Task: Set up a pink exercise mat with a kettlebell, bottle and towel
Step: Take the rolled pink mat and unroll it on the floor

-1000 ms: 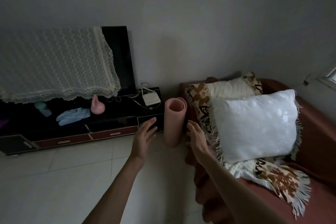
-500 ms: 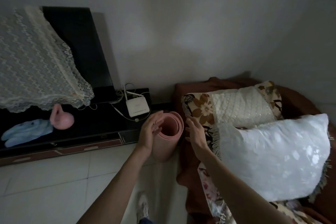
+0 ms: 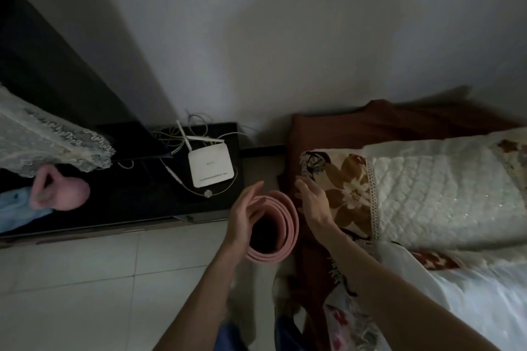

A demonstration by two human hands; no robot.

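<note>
The pink exercise mat (image 3: 288, 225) is rolled up and stands on end between the black TV stand and the sofa; I look down into its hollow core. My left hand (image 3: 242, 219) cups the roll's left rim, fingers curled along it. My right hand (image 3: 313, 205) hovers just right of the roll with its fingers spread and holds nothing. A pink kettlebell (image 3: 64, 194) sits on the TV stand at far left, beside a light blue towel (image 3: 14, 208). No bottle is in view.
A white router (image 3: 209, 165) with tangled cables lies on the black TV stand (image 3: 142, 202). A lace cloth (image 3: 42, 139) hangs over the dark TV (image 3: 57, 65). The brown sofa (image 3: 370, 125) carries a floral cushion (image 3: 348, 188) and white pillows. Pale floor tiles (image 3: 85, 279) lie lower left.
I have stepped closer and the view now tilts down over the roll. My left hand went from reaching to cupping the mat's rim. My right hand stayed beside the roll.
</note>
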